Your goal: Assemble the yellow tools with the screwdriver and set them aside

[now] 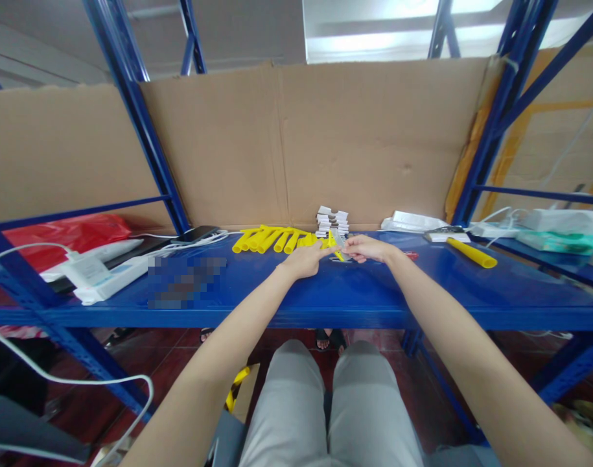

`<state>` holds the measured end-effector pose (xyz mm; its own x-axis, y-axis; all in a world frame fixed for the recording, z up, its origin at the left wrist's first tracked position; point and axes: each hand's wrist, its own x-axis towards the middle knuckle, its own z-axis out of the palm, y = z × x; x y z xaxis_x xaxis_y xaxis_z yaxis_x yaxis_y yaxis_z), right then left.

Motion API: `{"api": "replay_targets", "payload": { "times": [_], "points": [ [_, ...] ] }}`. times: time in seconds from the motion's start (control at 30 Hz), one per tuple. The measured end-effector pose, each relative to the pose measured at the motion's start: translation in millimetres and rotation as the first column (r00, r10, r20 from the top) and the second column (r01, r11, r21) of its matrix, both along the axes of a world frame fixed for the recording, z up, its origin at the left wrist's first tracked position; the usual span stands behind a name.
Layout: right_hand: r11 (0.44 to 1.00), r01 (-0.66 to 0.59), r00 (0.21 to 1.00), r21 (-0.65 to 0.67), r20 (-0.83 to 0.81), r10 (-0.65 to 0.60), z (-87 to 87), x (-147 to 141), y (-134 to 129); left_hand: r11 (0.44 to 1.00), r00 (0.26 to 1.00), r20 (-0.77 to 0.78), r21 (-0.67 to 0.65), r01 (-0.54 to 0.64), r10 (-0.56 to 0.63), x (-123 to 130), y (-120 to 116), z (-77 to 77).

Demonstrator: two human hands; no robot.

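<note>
Over the blue table, my left hand (303, 261) is closed, its index finger reaching across to a small clear plastic piece with yellow on it (338, 239). My right hand (367, 249) pinches this piece from the other side between thumb and fingertips. What lies inside the left fingers is hidden. Several yellow tubes (264, 239) lie in a row left of and behind my left hand. Just behind both hands stands a stack of small white folded pieces (332, 223). A thin red item (411, 255) rests to the right of my right hand.
Farther right, a single yellow tube (472, 253) leans on a white-edged box (446, 234). A white package (413, 222) lies against the cardboard panel (354, 143). At left are a power strip (114, 280), cables and a dark phone (196, 234). Blue shelf posts (138, 123) flank the table.
</note>
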<state>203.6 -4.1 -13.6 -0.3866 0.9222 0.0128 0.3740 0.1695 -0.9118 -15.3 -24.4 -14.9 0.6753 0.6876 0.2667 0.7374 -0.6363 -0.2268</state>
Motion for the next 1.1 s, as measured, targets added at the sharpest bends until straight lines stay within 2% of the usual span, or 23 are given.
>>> {"api": "replay_targets", "payload": {
  "times": [0.23,0.47,0.57,0.67,0.77,0.87,1.1],
  "points": [
    [0.999,-0.034,0.997,-0.014,0.074,0.035,1.6,-6,-4,1.000,1.000,0.002,0.001,0.003,-0.003,0,1,1.2],
    [0.998,-0.046,0.995,-0.053,0.082,0.050,2.3,-8,-7,1.000,1.000,-0.009,0.019,-0.012,0.012,0,0,0.7],
    [0.999,-0.022,0.995,-0.032,0.100,0.025,3.9,-9,-9,1.000,1.000,-0.009,0.011,-0.025,0.025,-1,1,1.8],
    [0.990,0.106,0.982,0.095,0.148,-0.120,5.3,-8,-7,0.997,0.997,0.004,0.012,-0.080,0.080,-6,4,4.1],
    [0.909,0.234,0.906,0.344,0.262,-0.332,4.5,-5,-2,0.988,0.987,0.033,0.001,-0.155,0.155,-13,7,6.5],
    [0.831,0.210,0.813,0.516,0.380,-0.442,1.8,-1,4,0.981,0.979,0.060,-0.030,-0.191,0.193,-19,9,7.8],
    [0.811,0.124,0.706,0.572,0.524,-0.477,-3.7,3,13,0.973,0.973,0.065,-0.073,-0.218,0.223,-24,12,8.6]
  ]
}}
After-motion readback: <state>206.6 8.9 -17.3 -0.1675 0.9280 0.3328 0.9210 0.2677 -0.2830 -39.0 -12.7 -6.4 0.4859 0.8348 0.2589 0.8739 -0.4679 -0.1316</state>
